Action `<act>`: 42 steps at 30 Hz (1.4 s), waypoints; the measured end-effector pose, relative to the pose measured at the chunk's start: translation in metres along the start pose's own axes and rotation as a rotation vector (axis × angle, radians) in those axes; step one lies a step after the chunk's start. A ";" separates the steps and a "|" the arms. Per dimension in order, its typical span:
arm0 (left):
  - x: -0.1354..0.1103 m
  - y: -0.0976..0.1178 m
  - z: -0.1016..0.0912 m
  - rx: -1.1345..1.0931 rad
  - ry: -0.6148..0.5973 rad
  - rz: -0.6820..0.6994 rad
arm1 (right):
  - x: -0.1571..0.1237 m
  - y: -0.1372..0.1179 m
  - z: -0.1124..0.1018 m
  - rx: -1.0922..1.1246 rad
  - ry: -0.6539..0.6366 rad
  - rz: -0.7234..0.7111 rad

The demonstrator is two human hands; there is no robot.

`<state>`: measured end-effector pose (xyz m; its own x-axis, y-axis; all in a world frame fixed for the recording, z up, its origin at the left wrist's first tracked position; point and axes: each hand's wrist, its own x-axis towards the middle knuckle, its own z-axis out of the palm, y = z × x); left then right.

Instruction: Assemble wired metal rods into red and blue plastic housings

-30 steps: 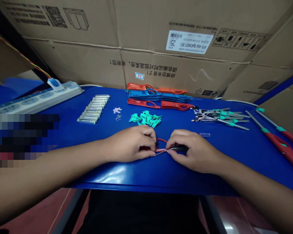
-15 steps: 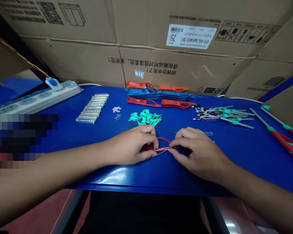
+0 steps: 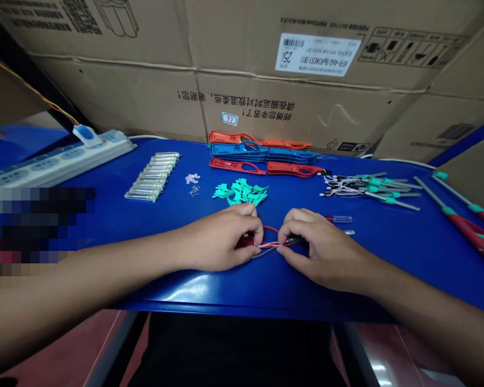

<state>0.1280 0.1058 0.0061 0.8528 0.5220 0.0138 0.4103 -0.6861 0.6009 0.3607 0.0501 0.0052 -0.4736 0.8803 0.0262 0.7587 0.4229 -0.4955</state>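
Observation:
A red lighter shell (image 3: 271,229) lies between my hands near the table's front, mostly covered by fingers. My left hand (image 3: 229,236) is closed on its left part, thumb and fingertips pinching it. Thin white and grey wires (image 3: 268,245) run along the shell from one hand to the other. On the right, my right hand (image 3: 318,247) pinches the wires at the shell, thumb below and index above. A dark piece (image 3: 293,239) shows partly under its fingers; what it is I cannot make out.
Behind my hands lie green triggers (image 3: 242,192), screws (image 3: 194,190), clear fuel tanks (image 3: 153,174) and stacked coloured shells (image 3: 262,153). Wired metal lighter tubes (image 3: 387,188) and red lighters (image 3: 471,236) are at right. A power strip (image 3: 60,158) stands left; a cardboard box (image 3: 242,64) walls the back.
My right hand has shifted slightly left along the wires, and more of the dark piece shows under it. My left hand keeps its hold; the view has tilted slightly.

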 end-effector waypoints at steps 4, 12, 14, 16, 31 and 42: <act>0.001 0.001 0.000 -0.013 0.001 0.006 | -0.001 -0.001 0.000 0.019 0.050 -0.014; 0.000 -0.001 0.002 0.008 0.040 0.038 | 0.008 -0.006 -0.004 0.024 -0.053 -0.064; -0.001 -0.001 0.003 0.012 0.042 0.050 | 0.011 -0.007 -0.007 0.046 -0.099 -0.024; -0.001 -0.001 0.004 0.018 0.040 0.052 | 0.015 -0.008 -0.009 0.058 -0.142 0.004; -0.005 -0.002 0.008 0.040 0.101 0.106 | 0.016 -0.015 -0.015 -0.109 -0.129 -0.099; -0.011 -0.002 0.003 0.215 0.107 0.164 | -0.011 0.004 0.003 -0.180 0.119 -0.226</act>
<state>0.1188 0.0998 0.0026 0.8792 0.4379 0.1879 0.3386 -0.8515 0.4004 0.3676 0.0411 0.0000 -0.5922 0.7739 0.2247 0.7120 0.6330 -0.3038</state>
